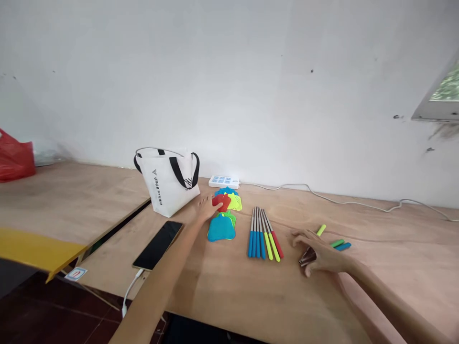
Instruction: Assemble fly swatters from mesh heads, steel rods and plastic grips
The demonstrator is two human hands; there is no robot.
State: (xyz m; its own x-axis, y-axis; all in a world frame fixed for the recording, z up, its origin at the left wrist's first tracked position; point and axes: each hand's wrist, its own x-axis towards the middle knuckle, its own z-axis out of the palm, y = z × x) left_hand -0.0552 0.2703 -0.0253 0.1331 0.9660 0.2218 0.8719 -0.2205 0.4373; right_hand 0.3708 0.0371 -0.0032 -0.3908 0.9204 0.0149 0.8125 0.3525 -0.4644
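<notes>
My left hand (207, 208) reaches across the wooden table (222, 291) and grips a red star-shaped mesh piece (223, 201). That piece lies in a pile with yellow-green pieces (235, 203) and a blue one (221, 230). My right hand (319, 253) rests low on the table over several metal sticks (307, 256) whose green and blue handles (340, 244) poke out to its right. A neat row of metal sticks with blue, yellow and red handles (264, 234) lies between my two hands.
A white tote bag with black handles (167, 182) stands left of the pile. A black phone (158, 244) on a white cable lies near the table's left edge. A white power strip (224, 181) and cord run along the wall. A red bag (15, 157) sits far left.
</notes>
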